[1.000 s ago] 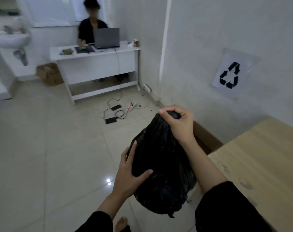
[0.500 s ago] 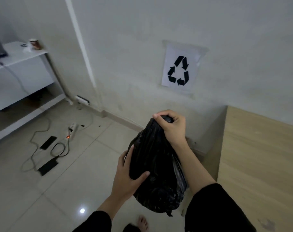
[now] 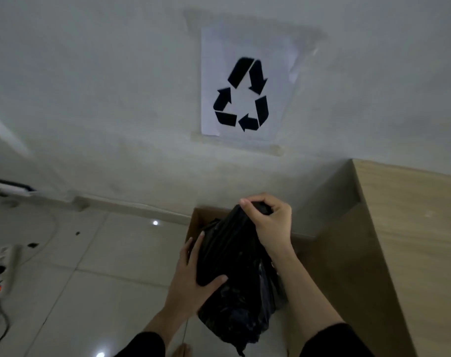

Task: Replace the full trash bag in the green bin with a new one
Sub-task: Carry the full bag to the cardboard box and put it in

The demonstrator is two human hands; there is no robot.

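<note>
A full black trash bag (image 3: 234,284) hangs in front of me, above the floor. My right hand (image 3: 268,222) grips its gathered top. My left hand (image 3: 193,276) presses flat against the bag's left side, fingers straight and thumb across the front. Behind the bag an open cardboard box (image 3: 197,217) stands on the floor against the wall. The green bin is out of view.
A recycling sign (image 3: 245,86) is taped to the wall above the box. A wooden table (image 3: 412,240) fills the right side, close to my right arm. A power strip (image 3: 3,266) with cables lies on the tiled floor at the left.
The view has swung right and closer to the wall; the desk has left the frame and the cardboard box has come into sight. Both hands keep the same hold on the bag.
</note>
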